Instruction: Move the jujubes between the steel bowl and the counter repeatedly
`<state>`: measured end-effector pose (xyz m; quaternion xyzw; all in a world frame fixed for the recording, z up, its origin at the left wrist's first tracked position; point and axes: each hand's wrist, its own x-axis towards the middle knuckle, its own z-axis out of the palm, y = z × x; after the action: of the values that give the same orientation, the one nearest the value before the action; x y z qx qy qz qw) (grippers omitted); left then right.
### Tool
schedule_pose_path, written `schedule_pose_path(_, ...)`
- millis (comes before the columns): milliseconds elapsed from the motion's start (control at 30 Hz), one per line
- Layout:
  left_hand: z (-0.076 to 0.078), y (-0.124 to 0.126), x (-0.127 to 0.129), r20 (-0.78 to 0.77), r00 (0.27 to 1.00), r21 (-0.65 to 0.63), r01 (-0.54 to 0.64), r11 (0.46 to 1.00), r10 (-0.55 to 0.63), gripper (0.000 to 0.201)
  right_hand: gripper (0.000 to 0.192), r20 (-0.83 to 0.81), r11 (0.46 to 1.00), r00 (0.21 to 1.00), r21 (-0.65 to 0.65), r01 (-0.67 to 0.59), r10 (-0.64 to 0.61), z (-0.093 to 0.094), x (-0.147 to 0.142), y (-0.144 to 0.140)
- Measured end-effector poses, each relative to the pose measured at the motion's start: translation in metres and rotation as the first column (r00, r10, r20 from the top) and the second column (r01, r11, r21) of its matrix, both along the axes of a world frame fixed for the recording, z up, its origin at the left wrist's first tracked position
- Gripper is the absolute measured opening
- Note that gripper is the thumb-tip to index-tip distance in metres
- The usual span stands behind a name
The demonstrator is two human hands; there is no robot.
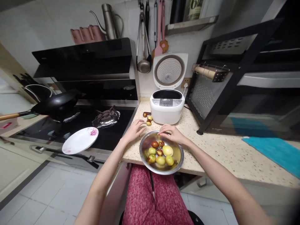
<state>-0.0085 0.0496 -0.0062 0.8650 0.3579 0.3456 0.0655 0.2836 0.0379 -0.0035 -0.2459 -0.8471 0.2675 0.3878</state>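
Jujubes (161,152): small, round, green-yellow and red-brown, lying in the bowl.
Steel bowl (143,149): at the counter's front edge.
Loose jujubes (148,120): three beside the rice cooker (167,107), whose lid stands open.
Left hand (134,130): open, flat on the counter.
Right hand (171,132): fingers loosely spread over the bowl's far rim.

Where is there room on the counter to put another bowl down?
The widest bare stretch of counter lies right of the metal bowl, between the black rack and the blue cloth. It is crowded in front of the rice cooker: loose fruits, the left hand and the right hand at the bowl's rim.
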Motion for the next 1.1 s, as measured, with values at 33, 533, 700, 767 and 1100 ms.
schedule_pose_path(33, 0.002, 0.004, 0.001, -0.018, 1.0, -0.006, -0.004, 1.0, 0.003, 0.028, 0.029, 0.0, 1.0, 1.0, 0.005, 0.0, 0.0, 0.0, 0.0, 0.0)
schedule_pose_path(533, -0.04, 0.065, 0.03, -0.085, 0.995, 0.107, -0.046, 0.993, 0.055, 0.03, 0.015, 0.056, 0.997, 0.998, 0.073, 0.012, -0.016, -0.001, 0.003, -0.001)
schedule_pose_path(700, -0.045, 0.067, 0.032, -0.151, 0.988, 0.211, -0.008, 0.977, 0.041, 0.024, 0.015, 0.116, 0.99, 0.993, 0.137, 0.008, -0.024, 0.002, 0.004, -0.005)
schedule_pose_path(767, -0.044, 0.066, 0.034, -0.159, 0.987, 0.223, 0.01, 0.975, 0.027, 0.021, 0.015, 0.122, 0.989, 0.992, 0.145, -0.001, -0.017, 0.002, 0.004, -0.007)
schedule_pose_path(1100, -0.022, 0.046, 0.034, 0.232, 0.971, 0.085, 0.037, 0.996, -0.056, 0.022, 0.014, 0.097, 0.99, 0.99, 0.081, -0.113, 0.105, 0.001, 0.011, -0.005)
